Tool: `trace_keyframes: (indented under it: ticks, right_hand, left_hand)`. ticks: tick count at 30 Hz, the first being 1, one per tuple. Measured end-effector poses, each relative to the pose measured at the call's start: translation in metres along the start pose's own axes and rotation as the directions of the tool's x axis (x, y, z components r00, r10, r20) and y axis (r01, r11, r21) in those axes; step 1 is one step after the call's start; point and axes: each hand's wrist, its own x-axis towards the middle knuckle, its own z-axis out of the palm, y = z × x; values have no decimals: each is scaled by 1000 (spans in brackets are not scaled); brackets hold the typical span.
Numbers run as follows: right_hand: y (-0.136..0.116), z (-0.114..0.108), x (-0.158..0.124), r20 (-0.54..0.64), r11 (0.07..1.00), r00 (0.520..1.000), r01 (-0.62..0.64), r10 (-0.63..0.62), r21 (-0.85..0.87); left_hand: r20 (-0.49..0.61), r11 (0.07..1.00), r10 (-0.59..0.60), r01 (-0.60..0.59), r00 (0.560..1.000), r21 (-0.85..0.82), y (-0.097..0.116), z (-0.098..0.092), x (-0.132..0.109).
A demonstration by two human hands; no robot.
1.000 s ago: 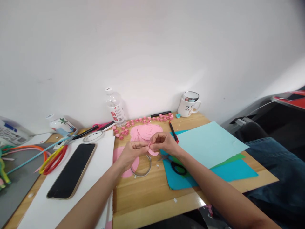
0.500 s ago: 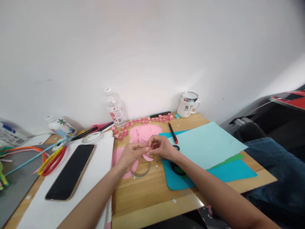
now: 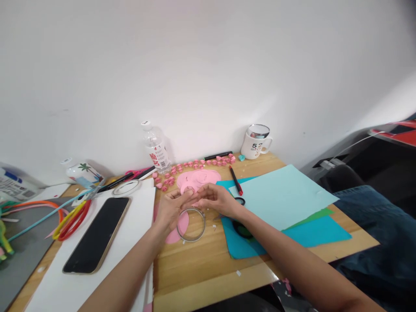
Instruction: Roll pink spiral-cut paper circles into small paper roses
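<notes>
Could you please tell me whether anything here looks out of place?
Mildly: the pale blue sheet lies askew over the darker blue sheet, edges unaligned, and loose white scraps litter the table. I see no spill.

Hands (image 3: 170,209): two. Mug (image 3: 253,146), right of centre: one. Phone (image 3: 97,234), lower left: one. Capped bottles (image 3: 160,157): two. Scissors (image 3: 85,211): two pairs, left and centre. Thin rings (image 3: 192,239): two. Small folded pink pieces (image 3: 223,163): over twenty, overlapping, exact number unclear. Teal folded piece (image 3: 241,157): one. Pale blue sheet (image 3: 286,197): one. Flat pink cutouts (image 3: 208,176): several, stacked, uncountable.
</notes>
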Motion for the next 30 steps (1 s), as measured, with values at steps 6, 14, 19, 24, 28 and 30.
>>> trace_keyframes:
  ticks: [6, 14, 19, 24, 28, 30]
  right_hand:
    - [1, 1, 1, -13, 998, 999, 42, -41, 50]
    - [-7, -1, -1, -146, 993, 982, 111, -116, -43]
    - [-8, 1, -2, -157, 923, 946, 226, -284, -311]
    - [-9, 2, -3, -120, 882, 940, 249, -320, -401]
    - [-9, 3, -3, -110, 865, 942, 239, -316, -442]
    - [-9, 3, -3, -95, 857, 945, 239, -314, -457]
  left_hand:
    - [57, 997, 4, -8, 998, 74, 1, 3, -3]
    - [74, 905, 146, -164, 986, 393, -4, -4, -2]
    - [105, 865, 120, -156, 987, 476, -5, -3, -2]
    - [161, 906, 41, -104, 986, 409, -7, -2, -2]
    - [207, 899, 57, -141, 977, 415, -8, -4, -1]
    - [204, 901, 79, -157, 976, 405, -8, -4, -1]
